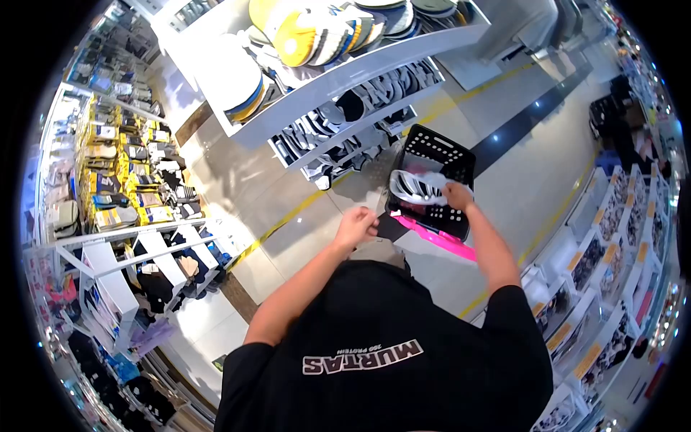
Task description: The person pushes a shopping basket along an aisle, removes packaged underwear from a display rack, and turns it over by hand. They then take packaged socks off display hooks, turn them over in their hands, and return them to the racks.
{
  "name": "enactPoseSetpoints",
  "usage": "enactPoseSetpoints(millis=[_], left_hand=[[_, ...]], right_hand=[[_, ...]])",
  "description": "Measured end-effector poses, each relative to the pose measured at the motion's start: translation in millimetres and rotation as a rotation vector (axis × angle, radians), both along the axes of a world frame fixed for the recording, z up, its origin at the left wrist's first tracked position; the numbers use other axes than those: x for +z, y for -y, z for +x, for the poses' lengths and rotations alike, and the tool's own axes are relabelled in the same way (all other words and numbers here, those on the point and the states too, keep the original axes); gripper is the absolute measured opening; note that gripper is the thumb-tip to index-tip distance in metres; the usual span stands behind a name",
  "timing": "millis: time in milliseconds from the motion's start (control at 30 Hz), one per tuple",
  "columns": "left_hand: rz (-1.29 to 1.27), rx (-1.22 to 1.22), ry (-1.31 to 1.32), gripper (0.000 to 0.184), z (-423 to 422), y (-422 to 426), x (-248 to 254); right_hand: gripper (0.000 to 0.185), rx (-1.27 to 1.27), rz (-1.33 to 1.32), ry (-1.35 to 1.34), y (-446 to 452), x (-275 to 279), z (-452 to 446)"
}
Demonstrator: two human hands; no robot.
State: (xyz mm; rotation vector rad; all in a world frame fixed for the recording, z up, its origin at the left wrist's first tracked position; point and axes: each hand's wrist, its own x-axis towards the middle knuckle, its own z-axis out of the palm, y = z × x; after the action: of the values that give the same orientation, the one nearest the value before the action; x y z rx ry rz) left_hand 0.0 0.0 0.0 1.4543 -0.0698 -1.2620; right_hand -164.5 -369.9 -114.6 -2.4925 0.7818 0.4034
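Observation:
My right hand (pixel 456 195) grips the edge of a white bundle with black stripes (pixel 419 189), whose exact kind I cannot make out. The bundle is over the opening of a black shopping basket (pixel 437 149) with holes in its walls. A bright pink handle (pixel 435 238) lies along the basket's near side. In front of my body, to the left of the basket, my left hand (pixel 358 226) has its fingers curled in, with nothing visible in them.
A white display stand (pixel 345 79) holds several stacked caps (pixel 291 45) and striped socks (pixel 360 101) ahead. Shelves of packaged socks (pixel 119 173) stand at left, and tiered white racks (pixel 601 266) at right. Yellow lines (pixel 277 229) cross the tiled floor.

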Motion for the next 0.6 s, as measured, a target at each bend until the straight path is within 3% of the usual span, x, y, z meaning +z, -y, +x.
enactPoseSetpoints(millis=[167,233,300,367,433,500,567,600], left_hand=[[0.189,0.162,-0.066,0.025,-15.0,-99.0,-5.4],[0.238,0.226,-0.067,0.025,-16.5,-118.3,9.2],[0.275,0.254,-0.043,0.025,-11.3,-135.3,21.7],[0.229,0.231,-0.028,0.025,-14.5,-134.1,30.3],[0.179,0.172,-0.002,0.026,-27.2,-124.4,27.9],[0.131,0.088,0.064,0.027,-34.6,-111.0,21.2],[0.002,-0.064,0.221,0.03,-44.9,-94.3,7.6],[-0.062,-0.135,0.3,0.032,-50.9,-85.3,4.4]], right_hand=[[0.034,-0.013,-0.061,-0.353,-5.7,-92.3,-18.1],[0.033,0.104,-0.132,-0.515,-15.6,-90.6,-24.1],[0.028,-0.009,-0.159,-0.569,-26.6,-103.9,-20.3],[0.026,0.088,-0.178,-0.585,-26.8,-109.3,-27.5],[0.025,0.167,-0.243,-0.254,-14.5,-138.2,-45.7],[0.029,0.28,-0.052,-0.286,-21.0,-91.2,-18.7],[0.03,0.201,0.099,-0.096,-56.2,15.7,5.2],[0.034,-0.171,0.269,-0.156,-79.0,52.4,9.3]])
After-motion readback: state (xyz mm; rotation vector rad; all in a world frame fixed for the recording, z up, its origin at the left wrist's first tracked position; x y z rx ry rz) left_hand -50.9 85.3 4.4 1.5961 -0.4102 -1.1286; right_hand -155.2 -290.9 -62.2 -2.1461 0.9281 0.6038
